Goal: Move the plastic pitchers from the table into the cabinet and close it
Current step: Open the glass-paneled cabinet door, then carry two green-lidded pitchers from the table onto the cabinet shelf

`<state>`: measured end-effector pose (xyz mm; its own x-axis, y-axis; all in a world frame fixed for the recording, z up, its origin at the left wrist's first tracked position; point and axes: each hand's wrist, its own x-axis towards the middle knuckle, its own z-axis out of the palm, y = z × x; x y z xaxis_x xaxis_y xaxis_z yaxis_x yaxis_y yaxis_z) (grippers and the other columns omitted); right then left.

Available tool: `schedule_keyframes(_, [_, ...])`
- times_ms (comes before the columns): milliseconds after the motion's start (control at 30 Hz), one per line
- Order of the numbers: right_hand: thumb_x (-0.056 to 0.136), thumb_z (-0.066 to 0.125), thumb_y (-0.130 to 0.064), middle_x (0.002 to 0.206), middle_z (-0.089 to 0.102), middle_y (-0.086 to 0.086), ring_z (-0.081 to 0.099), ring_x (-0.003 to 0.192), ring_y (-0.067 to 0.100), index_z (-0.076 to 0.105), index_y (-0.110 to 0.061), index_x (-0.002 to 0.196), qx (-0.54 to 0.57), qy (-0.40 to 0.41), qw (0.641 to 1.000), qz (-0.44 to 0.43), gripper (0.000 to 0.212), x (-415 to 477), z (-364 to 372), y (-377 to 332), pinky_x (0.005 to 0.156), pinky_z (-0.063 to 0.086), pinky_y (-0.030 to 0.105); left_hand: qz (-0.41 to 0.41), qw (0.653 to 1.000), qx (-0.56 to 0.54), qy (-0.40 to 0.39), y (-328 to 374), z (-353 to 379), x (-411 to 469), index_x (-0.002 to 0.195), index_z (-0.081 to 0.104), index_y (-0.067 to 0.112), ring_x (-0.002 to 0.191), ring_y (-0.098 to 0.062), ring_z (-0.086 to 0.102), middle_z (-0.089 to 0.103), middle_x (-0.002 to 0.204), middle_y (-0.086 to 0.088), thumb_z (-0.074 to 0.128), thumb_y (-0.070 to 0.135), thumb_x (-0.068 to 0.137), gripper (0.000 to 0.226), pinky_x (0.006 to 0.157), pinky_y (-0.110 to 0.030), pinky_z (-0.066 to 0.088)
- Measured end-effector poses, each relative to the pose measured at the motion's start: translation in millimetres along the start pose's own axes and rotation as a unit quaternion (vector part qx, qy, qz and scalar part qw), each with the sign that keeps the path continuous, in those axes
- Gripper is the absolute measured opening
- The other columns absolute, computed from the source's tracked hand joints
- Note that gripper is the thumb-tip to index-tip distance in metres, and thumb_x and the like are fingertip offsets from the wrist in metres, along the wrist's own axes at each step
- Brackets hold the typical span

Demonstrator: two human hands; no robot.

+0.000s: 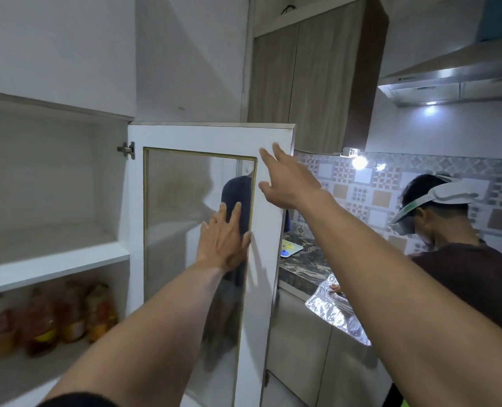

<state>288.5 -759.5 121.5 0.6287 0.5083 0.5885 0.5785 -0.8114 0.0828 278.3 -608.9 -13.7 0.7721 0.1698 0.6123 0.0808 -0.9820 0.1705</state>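
A white cabinet (53, 257) stands open on the left, its upper shelf bare. Its glass-panelled door (185, 136) swings out toward me, hinged at the left. My left hand (225, 240) lies flat on the glass pane, fingers spread, holding nothing. My right hand (288, 179) reaches up beside the door's upper free edge, fingers apart, with nothing in it. No plastic pitcher or table shows in this view.
Several oil bottles (47, 321) stand on the lower shelf. Another person (461, 254) in a headset leans over the dark stone counter (302, 265) at right, by a sheet of foil (336, 309). A range hood (455, 80) hangs at top right.
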Motion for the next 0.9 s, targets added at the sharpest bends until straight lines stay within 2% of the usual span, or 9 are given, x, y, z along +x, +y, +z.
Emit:
schedule_keyframes(167, [0.095, 0.051, -0.031, 0.166, 0.007, 0.013, 0.024, 0.148, 0.037, 0.013, -0.022, 0.158, 0.054, -0.023, 0.998, -0.027, 0.074, 2.3, 13.5, -56.9, 0.115, 0.029, 0.056, -0.030, 0.998, 0.056, 0.022, -61.8, -43.8, -33.6, 0.155, 0.010, 0.022, 0.147, -0.037, 0.021, 0.017, 0.161, -0.019, 0.036, 0.051, 0.097, 0.070, 0.116, -0.057, 0.024])
schedule_keyframes(300, [0.097, 0.051, -0.039, 0.166, 0.009, 0.015, 0.023, 0.148, 0.037, 0.012, -0.023, 0.158, 0.116, -0.055, 0.989, -0.068, 0.074, 1.5, 33.3, -129.8, 0.116, 0.027, 0.056, -0.109, 0.988, 0.100, 0.032, -137.5, -85.8, -73.9, 0.156, 0.011, 0.022, 0.148, -0.039, 0.015, 0.015, 0.162, -0.020, 0.036, 0.049, 0.097, 0.069, 0.117, -0.058, 0.018])
schedule_keyframes(433, [0.097, 0.047, -0.048, 0.166, 0.006, 0.013, 0.013, 0.152, 0.030, 0.009, -0.023, 0.159, 0.166, -0.078, 0.978, -0.104, 0.077, 3.6, 50.1, -201.4, 0.118, 0.020, 0.060, -0.183, 0.972, 0.141, 0.041, -197.9, -128.1, -114.4, 0.156, 0.013, 0.021, 0.148, -0.039, 0.016, 0.014, 0.162, -0.019, 0.038, 0.048, 0.096, 0.070, 0.118, -0.057, 0.018])
schedule_keyframes(633, [0.096, 0.048, -0.052, 0.167, 0.005, 0.014, 0.012, 0.152, 0.033, 0.009, -0.026, 0.159, 0.235, -0.100, 0.948, -0.192, 0.078, -1.9, 58.1, -349.8, 0.119, 0.021, 0.055, -0.270, 0.938, 0.208, 0.056, -288.2, -204.0, -202.0, 0.156, 0.015, 0.021, 0.149, -0.036, 0.013, 0.014, 0.162, -0.017, 0.037, 0.050, 0.097, 0.069, 0.118, -0.057, 0.015])
schedule_keyframes(900, [0.095, 0.049, -0.052, 0.167, 0.006, 0.013, 0.015, 0.151, 0.032, 0.011, -0.026, 0.159, 0.308, -0.136, 0.886, -0.318, 0.079, -33.2, 49.8, -563.5, 0.118, 0.022, 0.056, -0.414, 0.863, 0.282, 0.065, -404.1, -309.2, -348.9, 0.155, 0.019, 0.023, 0.149, -0.035, 0.014, 0.015, 0.163, -0.015, 0.039, 0.051, 0.095, 0.069, 0.117, -0.058, 0.016])
